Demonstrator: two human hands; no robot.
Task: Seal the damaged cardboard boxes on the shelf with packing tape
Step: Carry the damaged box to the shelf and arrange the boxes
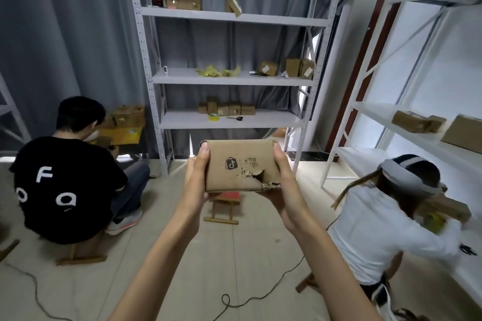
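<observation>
- Both hands held one small cardboard box (238, 164) up in front of you: left hand (195, 180) wrapped the left end with its thumb up the side, right hand (283, 177) wrapped the right end, fingers underneath.
- Torn hole (254, 176) sat on the near face, low, closer to your right hand, with ragged flaps along the bottom edge.
- Box looked light, judging by the easy end grip; thin board, dented, so probably soft and crushable near the tear.
- Best hold was likely the intact ends, away from the hole; squeezing by the right-hand corner could widen the rip.
- Tape roll (213, 117) and scissors (236, 118) lay on the low shelf (273, 118) beyond your hands, near a row of boxes (227, 108).
- Nothing taped yet on this box as far as visible.
</observation>
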